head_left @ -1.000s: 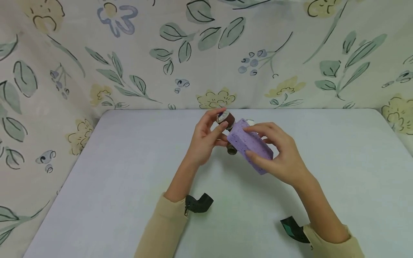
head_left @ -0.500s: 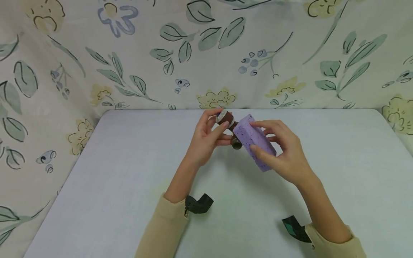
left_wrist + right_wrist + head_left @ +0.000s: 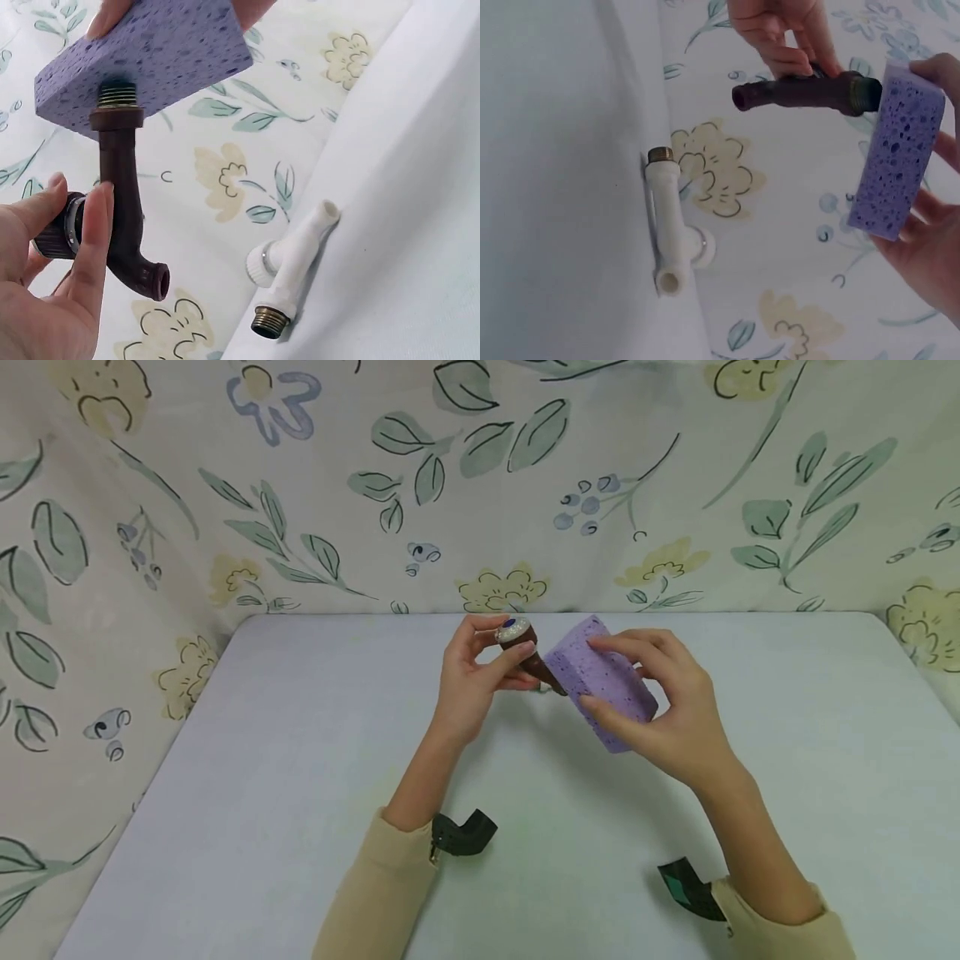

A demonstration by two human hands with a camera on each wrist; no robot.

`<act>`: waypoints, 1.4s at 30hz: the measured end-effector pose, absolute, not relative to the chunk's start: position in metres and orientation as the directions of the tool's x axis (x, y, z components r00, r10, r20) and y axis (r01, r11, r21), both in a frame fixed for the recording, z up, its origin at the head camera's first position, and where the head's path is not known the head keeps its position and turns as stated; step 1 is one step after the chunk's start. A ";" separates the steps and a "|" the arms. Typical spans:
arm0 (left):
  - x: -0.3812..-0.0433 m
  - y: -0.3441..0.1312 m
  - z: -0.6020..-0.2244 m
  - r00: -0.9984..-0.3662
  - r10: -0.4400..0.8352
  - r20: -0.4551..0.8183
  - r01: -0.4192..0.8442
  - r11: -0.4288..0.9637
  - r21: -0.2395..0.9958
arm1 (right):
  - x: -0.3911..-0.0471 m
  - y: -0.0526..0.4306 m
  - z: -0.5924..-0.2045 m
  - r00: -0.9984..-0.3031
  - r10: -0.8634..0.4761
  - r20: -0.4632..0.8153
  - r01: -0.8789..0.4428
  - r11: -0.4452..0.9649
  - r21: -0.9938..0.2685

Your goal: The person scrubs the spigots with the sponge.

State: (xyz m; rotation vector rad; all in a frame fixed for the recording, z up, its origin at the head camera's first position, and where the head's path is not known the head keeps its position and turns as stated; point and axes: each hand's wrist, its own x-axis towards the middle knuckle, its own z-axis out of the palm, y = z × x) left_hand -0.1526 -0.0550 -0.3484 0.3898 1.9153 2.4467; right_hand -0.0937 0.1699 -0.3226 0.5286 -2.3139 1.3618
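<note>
My left hand [image 3: 468,681] holds a dark brown water tap [image 3: 124,195] by its round knob, which has a silvery cap with a blue dot in the head view. The tap's brass threaded end meets a purple sponge [image 3: 603,685]. My right hand [image 3: 671,714] grips that sponge between thumb and fingers, tilted, above the table. In the right wrist view the sponge [image 3: 901,150] stands against the thread of the brown tap [image 3: 802,93]. A white tap [image 3: 292,259] with a brass thread lies on the table, apart from both hands; the head view mostly hides it.
The white table [image 3: 262,793] has its far edge just behind the hands. A floral cloth [image 3: 480,485] hangs behind it and along the left side. Black straps [image 3: 463,833] stick out from the sleeve cuffs.
The sponge and my right hand have moved slightly right and up. The brown tap has turned in my left hand, so its knob's cap now faces up more.
</note>
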 end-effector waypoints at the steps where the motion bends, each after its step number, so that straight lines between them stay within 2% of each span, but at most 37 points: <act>1: -0.152 -0.055 -0.348 -0.972 0.140 0.188 0.153 -0.228 0.962 | -0.094 0.169 -0.323 -0.838 -0.109 0.534 -0.518 0.463 -0.719; 6: -0.152 -0.055 -0.347 -0.980 0.082 0.184 0.174 -0.113 0.978 | -0.097 0.168 -0.325 -0.800 -0.012 0.600 -0.535 0.467 -0.704; 14: -0.151 -0.058 -0.342 -0.963 0.215 0.159 0.098 -0.269 0.958 | -0.099 0.168 -0.328 -0.809 0.110 0.578 -0.489 0.421 -0.764; 18: -0.152 -0.059 -0.343 -0.965 0.199 0.172 0.117 -0.261 0.958 | -0.098 0.169 -0.327 -0.828 0.096 0.552 -0.489 0.355 -0.796; 23: -0.154 -0.059 -0.343 -0.970 0.175 0.171 0.122 -0.258 0.958 | -0.097 0.171 -0.325 -0.835 0.057 0.548 -0.500 0.338 -0.797; 26: -0.154 -0.059 -0.342 -0.962 0.201 0.182 0.129 -0.249 0.960 | -0.097 0.173 -0.324 -0.827 0.056 0.559 -0.500 0.380 -0.778; 34: -0.150 -0.060 -0.336 -0.954 0.194 0.231 0.200 -0.165 0.966 | -0.094 0.183 -0.317 -0.853 -0.005 0.522 -0.408 0.630 -0.661; 42: -0.145 -0.057 -0.334 -0.930 0.250 0.271 0.265 -0.057 0.962 | -0.090 0.181 -0.313 -0.869 -0.044 0.493 -0.371 0.717 -0.590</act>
